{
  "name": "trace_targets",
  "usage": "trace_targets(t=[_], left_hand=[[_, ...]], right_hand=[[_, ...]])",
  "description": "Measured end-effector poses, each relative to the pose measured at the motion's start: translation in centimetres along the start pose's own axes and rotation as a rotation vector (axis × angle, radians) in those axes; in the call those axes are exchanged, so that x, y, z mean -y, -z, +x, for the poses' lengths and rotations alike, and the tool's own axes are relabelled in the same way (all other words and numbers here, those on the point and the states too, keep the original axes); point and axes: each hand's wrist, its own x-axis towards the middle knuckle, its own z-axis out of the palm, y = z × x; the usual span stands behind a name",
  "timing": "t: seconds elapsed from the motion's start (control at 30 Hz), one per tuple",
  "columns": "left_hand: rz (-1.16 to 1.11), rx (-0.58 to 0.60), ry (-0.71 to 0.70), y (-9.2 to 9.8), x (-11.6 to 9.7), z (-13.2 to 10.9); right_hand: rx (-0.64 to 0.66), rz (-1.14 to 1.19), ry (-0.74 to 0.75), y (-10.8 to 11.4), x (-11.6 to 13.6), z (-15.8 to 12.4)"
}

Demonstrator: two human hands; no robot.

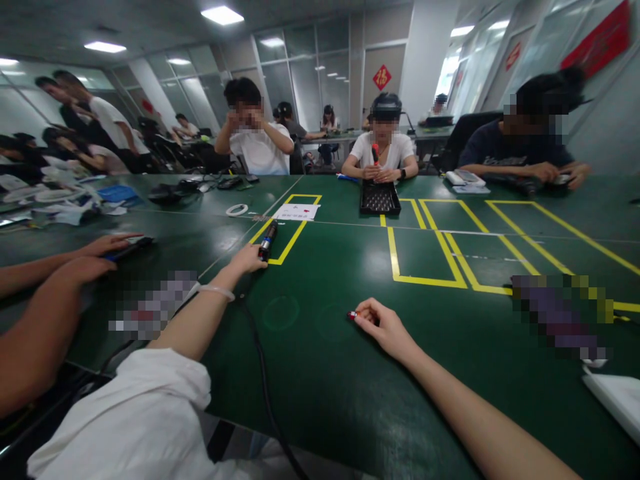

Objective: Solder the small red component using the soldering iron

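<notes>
My left hand [249, 260] reaches forward and closes on the near end of a black cylindrical tool [269, 239] with a blue band. That tool lies inside a yellow tape rectangle [293, 247]. Nearer to me, my right hand [380, 323] rests low over the green table, pinching a small red-and-white piece [353, 315] between thumb and fingers. Its exact kind is too small to make out. A black cable [260, 360] starts close to my left wrist and runs toward me over the table edge; whether it joins the tool I cannot tell.
A printed sheet [299, 212] lies beyond the tool, a white ring [237, 210] to its left. Across the table, a person holds a red-and-black tool [375, 155] above a black tray [380, 199]. At left, another person's hands [107, 253] touch a dark object. Blurred phone-like items flank me.
</notes>
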Motion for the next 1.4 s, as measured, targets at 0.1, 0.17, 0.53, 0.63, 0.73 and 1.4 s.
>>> trace_targets(t=[0.1,0.17,0.53,0.63,0.73,1.4], left_hand=[[-0.002,-0.043,0.0,-0.5,-2.7,-2.6],[-0.013,-0.07,-0.013,-0.7,-4.9,-4.7],[-0.141,-0.16,-0.341,-0.5,-17.0,-15.3],[-0.169,-0.154,-0.419,-0.4,-19.1,-17.0],[-0.202,-0.151,-0.47,-0.4,-20.3,-18.1],[-0.285,-0.133,-0.52,-0.9,-21.0,-19.9]], right_hand=[[-0.006,-0.021,0.018,0.0,-0.1,0.0],[-0.018,-0.062,0.038,0.0,-0.2,0.1],[-0.116,-0.145,0.084,-0.1,-1.2,0.6],[-0.17,-0.165,0.091,-0.1,-1.2,0.6],[-0.191,-0.207,0.104,0.0,-1.2,0.6],[-0.118,-0.275,0.163,-0.3,-0.6,0.3]])
